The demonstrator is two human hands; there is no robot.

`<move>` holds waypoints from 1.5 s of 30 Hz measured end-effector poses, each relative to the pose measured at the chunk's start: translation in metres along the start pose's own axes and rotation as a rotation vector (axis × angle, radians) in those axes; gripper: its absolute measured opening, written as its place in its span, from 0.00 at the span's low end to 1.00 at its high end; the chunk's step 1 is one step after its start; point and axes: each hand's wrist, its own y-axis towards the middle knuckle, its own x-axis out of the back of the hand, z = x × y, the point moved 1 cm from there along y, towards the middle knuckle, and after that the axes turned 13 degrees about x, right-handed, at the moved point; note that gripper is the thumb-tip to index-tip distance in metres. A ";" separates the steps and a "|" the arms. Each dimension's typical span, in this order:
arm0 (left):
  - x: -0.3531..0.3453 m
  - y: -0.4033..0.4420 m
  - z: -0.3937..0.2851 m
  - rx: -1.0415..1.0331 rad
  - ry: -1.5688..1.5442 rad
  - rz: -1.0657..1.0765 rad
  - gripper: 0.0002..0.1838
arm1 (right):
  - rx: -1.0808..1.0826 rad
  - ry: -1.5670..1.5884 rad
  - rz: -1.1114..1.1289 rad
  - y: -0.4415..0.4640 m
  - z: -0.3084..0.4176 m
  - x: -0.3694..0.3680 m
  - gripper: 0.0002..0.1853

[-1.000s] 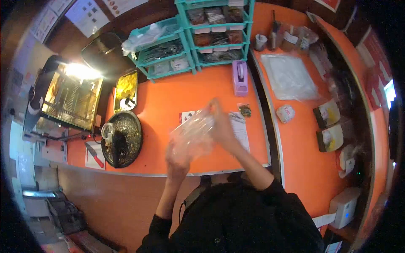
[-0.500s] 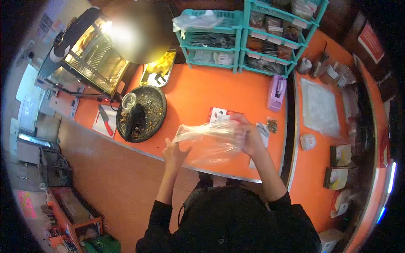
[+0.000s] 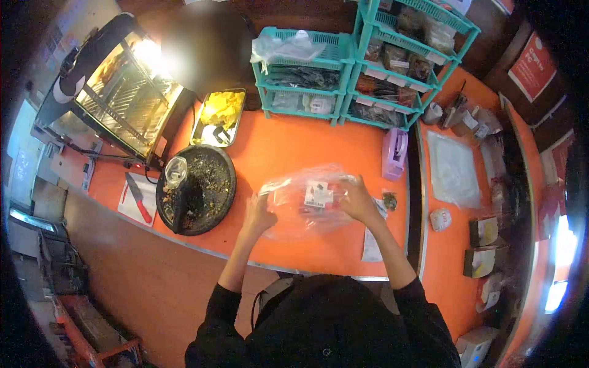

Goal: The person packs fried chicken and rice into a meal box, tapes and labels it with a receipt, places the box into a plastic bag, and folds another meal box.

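A clear plastic bag (image 3: 294,214) is stretched wide between my two hands above the orange counter. My left hand (image 3: 260,213) grips its left edge, fingers closed on the film. The right side is pinched by my right hand (image 3: 358,200). Through the film shows a red and white printed card or packet (image 3: 318,194); whether it lies inside the bag or beneath it I cannot tell. Just right of my right hand is a small packet with dark contents (image 3: 389,200). A white paper strip (image 3: 371,246) lies partly under my right forearm.
Left on the counter (image 3: 270,147) are a stone mortar (image 3: 218,214), a red-handled knife (image 3: 138,197) and a tray of yellow food (image 3: 222,109). Behind stand teal shelves (image 3: 307,72) and a purple tape dispenser (image 3: 394,154). A second counter at right holds a stack of clear bags (image 3: 455,168).
The bag has gone from bunched and folded to spread wide between my hands. My left hand has shifted slightly right and up. The camera view has tilted a little.
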 end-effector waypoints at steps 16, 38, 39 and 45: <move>-0.063 0.013 0.051 -0.103 -0.358 0.184 0.46 | 0.474 0.148 -0.111 0.242 0.081 0.158 0.15; -0.041 -0.043 0.015 -0.177 -0.412 0.402 0.44 | 1.029 -0.428 -0.817 0.217 0.139 0.160 0.05; -0.050 -0.042 0.020 -0.230 -0.431 0.350 0.44 | 0.995 -0.363 -0.535 0.169 0.131 0.141 0.08; -0.090 -0.058 0.047 -0.244 -0.577 0.236 0.43 | 0.792 -0.011 0.320 -0.047 0.097 -0.026 0.12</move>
